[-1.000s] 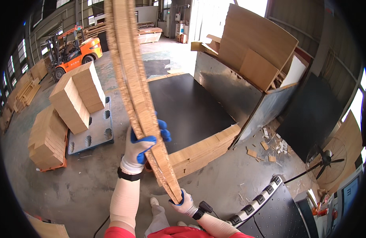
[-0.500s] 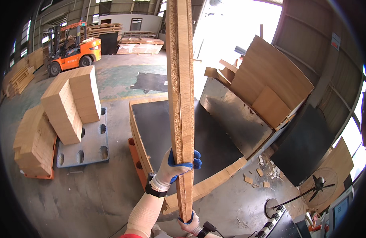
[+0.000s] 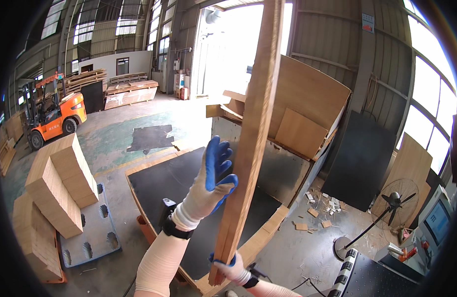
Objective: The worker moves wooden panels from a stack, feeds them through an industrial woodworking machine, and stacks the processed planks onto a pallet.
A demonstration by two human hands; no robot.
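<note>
Tilted rightward since the earlier frame, the long wooden board (image 3: 250, 133) now leans, top edge cut off. Left hand (image 3: 212, 180) rests open-fingered against its left face; right hand (image 3: 230, 265) grips the near end, fingers partly hidden behind it.

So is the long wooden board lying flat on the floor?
No, the long wooden board stands nearly upright, with the left hand against it and the right hand gripping its bottom.

Our left hand (image 3: 212, 184) open-palmed against the tall wooden board (image 3: 252, 133), our right hand (image 3: 229, 266) gripping its lower end, black panel (image 3: 189, 198) beneath, orange forklift (image 3: 54, 116) far left, stacked boards (image 3: 55, 185) nearby.
</note>
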